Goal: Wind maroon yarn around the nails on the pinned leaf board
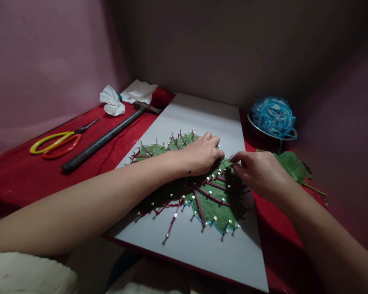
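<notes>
Green leaf (219,210) lies mid-scene on white rectangular board (233,261), ringed with silver nails (175,215), purple thread (199,207) along veins, blue thread (216,225) at near edge. Left hand (204,151) over leaf's far part, fingers curled, grip contents hidden; right hand (256,167) at right edge, thumb and forefinger narrowly spaced, can't tell if holding anything. Left: black-handled hammer (107,141), yellow-and-red-handled scissors (61,143). Far right: blue-white yarn ball (272,115) in metal bowl (257,130).
</notes>
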Demonstrator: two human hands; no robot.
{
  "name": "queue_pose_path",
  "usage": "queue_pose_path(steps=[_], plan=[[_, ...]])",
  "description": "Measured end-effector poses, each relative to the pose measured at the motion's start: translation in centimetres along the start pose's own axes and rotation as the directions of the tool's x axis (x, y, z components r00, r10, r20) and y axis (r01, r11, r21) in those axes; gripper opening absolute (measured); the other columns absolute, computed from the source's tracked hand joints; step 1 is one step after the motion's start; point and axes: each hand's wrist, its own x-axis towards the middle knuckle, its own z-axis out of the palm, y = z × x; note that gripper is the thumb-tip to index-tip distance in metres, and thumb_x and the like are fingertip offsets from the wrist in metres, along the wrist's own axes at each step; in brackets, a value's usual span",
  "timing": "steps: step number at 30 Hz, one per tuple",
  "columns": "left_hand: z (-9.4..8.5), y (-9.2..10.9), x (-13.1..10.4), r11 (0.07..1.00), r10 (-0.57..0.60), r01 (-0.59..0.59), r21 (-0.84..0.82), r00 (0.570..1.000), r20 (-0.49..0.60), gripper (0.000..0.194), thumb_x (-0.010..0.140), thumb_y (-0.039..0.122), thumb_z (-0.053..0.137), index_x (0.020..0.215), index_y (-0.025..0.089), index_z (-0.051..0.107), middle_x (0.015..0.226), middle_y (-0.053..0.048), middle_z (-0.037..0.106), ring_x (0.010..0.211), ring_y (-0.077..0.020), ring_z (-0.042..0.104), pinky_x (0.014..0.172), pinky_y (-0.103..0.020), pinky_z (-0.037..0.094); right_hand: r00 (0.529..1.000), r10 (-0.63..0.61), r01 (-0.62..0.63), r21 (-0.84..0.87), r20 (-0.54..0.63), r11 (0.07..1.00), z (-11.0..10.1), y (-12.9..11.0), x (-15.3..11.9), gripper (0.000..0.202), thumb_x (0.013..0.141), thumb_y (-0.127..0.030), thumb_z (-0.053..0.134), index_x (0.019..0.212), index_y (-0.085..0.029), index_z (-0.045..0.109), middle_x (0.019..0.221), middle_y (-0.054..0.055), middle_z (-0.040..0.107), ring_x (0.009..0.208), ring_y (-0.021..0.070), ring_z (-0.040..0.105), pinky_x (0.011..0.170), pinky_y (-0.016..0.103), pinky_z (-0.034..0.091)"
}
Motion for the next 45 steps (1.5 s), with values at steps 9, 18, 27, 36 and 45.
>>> queue_pose_path(steps=[9, 18, 27, 36, 45], plan=[[0.6, -0.7, 0.3, 0.996, -0.003, 0.003, -0.085, 1.000, 0.004, 0.040, 0.082, 0.007, 0.042, 0.105, 0.028, 0.066, 0.094, -0.006, 0.047, 0.094, -0.0221, 0.040, 0.079, -0.031, 0.037, 0.997, 0.041, -0.039, 0.042, -0.061, 0.998, 0.8, -2.4, 0.3, 0.030, 0.084, -0.024, 0.046, 0.087, -0.021, 0.075, 0.076, 0.008, 0.074, 0.066, 0.0192, 0.063, 0.056, 0.028, 0.033], [0.9, -1.0, 0.6, 0.993, 0.030, -0.032, -0.112, 0.999, -0.020, 0.038, 0.081, 0.006, 0.040, 0.101, 0.024, 0.066, 0.093, -0.008, 0.046, 0.094, -0.0249, 0.041, 0.078, -0.034, 0.036, 0.992, 0.040, -0.052, -0.103, -0.118, 0.993, 0.8, -2.8, 0.4, 0.033, 0.086, -0.027, 0.042, 0.086, -0.020, 0.074, 0.074, 0.010, 0.073, 0.064, 0.0208, 0.063, 0.052, 0.030, 0.025], [0.4, -0.9, 0.5, 0.993, 0.017, -0.015, -0.116, 1.000, 0.009, 0.036, 0.084, 0.010, 0.041, 0.104, 0.026, 0.068, 0.096, -0.008, 0.048, 0.095, -0.0249, 0.040, 0.079, -0.034, 0.036, 0.987, -0.021, 0.001, -0.125, -0.158, 0.992, 1.8, -3.0, -0.1, 0.030, 0.084, -0.025, 0.043, 0.086, -0.023, 0.073, 0.069, 0.006, 0.072, 0.058, 0.0195, 0.062, 0.051, 0.029, 0.026], [0.6, -1.0, 0.5, 0.994, 0.061, -0.063, -0.090, 0.998, -0.016, 0.029, 0.083, 0.013, 0.043, 0.094, 0.023, 0.069, 0.095, -0.009, 0.050, 0.094, -0.0251, 0.041, 0.077, -0.036, 0.038, 0.937, -0.344, 0.348, 0.123, -0.055, 0.929, 0.9, -0.5, -0.5, 0.024, 0.076, -0.012, 0.049, 0.069, -0.022, 0.070, 0.073, 0.002, 0.070, 0.064, 0.0131, 0.060, 0.060, 0.024, 0.039], [0.7, -1.2, 0.3, 0.993, 0.076, -0.080, -0.085, 0.996, -0.044, 0.031, 0.082, 0.011, 0.044, 0.094, 0.024, 0.069, 0.096, -0.010, 0.050, 0.094, -0.0253, 0.043, 0.079, -0.036, 0.039, 0.852, -0.383, 0.369, -0.110, -0.358, 0.923, 3.1, -0.8, -2.5, 0.024, 0.086, -0.014, 0.044, 0.083, -0.015, 0.068, 0.069, 0.007, 0.066, 0.062, 0.0177, 0.055, 0.063, 0.030, 0.039]])
